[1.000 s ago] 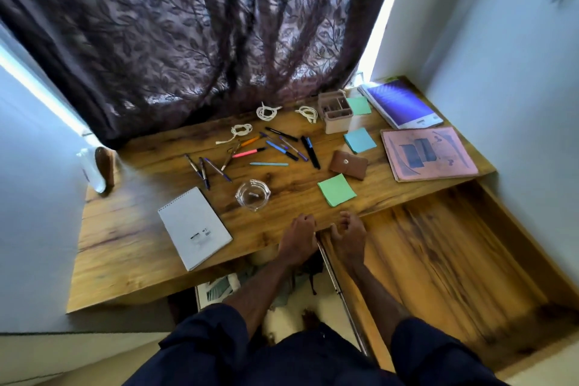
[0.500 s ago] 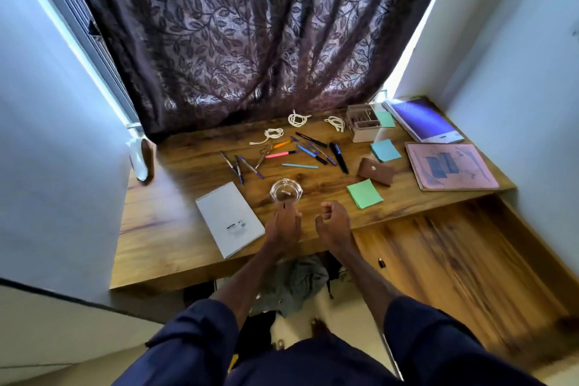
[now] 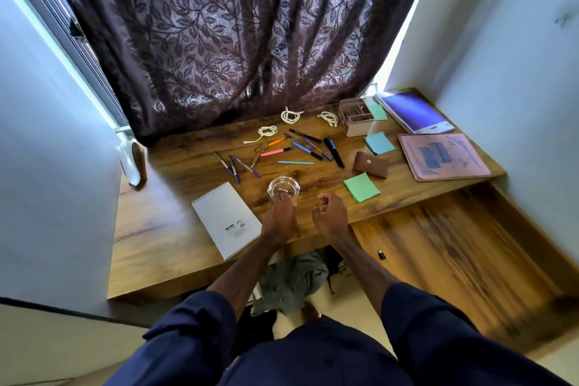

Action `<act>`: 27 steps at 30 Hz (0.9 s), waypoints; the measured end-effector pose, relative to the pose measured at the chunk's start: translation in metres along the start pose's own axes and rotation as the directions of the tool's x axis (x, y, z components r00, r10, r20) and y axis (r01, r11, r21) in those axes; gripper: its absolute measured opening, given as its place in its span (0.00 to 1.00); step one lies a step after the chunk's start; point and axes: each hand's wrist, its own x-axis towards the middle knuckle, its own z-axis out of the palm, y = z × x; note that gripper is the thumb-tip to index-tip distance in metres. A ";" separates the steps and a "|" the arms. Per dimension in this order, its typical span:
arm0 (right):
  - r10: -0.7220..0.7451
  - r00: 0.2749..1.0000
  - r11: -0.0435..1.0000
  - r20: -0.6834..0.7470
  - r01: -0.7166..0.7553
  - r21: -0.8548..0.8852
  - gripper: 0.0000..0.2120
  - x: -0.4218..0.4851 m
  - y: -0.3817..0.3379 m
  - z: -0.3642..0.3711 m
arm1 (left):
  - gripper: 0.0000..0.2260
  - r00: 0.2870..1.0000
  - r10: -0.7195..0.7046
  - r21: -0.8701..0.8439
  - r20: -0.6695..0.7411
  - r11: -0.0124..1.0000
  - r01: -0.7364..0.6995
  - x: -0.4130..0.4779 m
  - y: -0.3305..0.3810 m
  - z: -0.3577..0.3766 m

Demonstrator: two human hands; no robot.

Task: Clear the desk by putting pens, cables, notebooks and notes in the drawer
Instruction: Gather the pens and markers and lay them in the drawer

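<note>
Several pens lie scattered mid-desk, with three coiled white cables behind them. A white spiral notepad lies front left. Green notes and blue notes sit to the right, beside a pink notebook and a purple notebook. My left hand stretches forward, its fingertips touching the near rim of a glass dish. My right hand hovers beside it, curled into an empty fist. No drawer shows plainly.
A brown leather pouch and a beige organiser box stand on the wooden desk. A lower wooden surface lies to the right. Walls close in on both sides, and a curtain hangs behind.
Both hands rose from the desk's front edge onto the desktop. The left hand reached the glass dish, and the right hand closed into a fist. The view shifted higher.
</note>
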 end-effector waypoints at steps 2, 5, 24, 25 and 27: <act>-0.004 1.000 1.000 0.009 0.004 0.002 0.17 0.007 -0.001 0.000 | 0.15 0.999 -0.010 0.010 -0.033 1.000 0.010 0.005 0.002 0.000; -0.001 1.000 1.000 0.018 0.001 0.012 0.17 0.017 0.000 0.002 | 0.15 0.998 0.030 0.058 -0.057 0.998 -0.027 0.013 0.002 0.005; 0.043 0.960 0.998 0.277 -0.053 0.028 0.13 0.097 0.013 0.038 | 0.22 0.846 -0.533 0.110 0.003 0.842 0.529 0.096 -0.047 0.023; 0.061 0.958 0.997 0.279 -0.070 0.022 0.13 0.101 0.014 0.038 | 0.21 0.858 -0.514 0.111 0.012 0.853 0.509 0.094 -0.041 0.020; 0.092 0.954 0.995 0.286 -0.100 0.015 0.12 0.111 0.013 0.036 | 0.22 0.873 -0.486 0.088 0.040 0.872 0.481 0.094 -0.029 0.009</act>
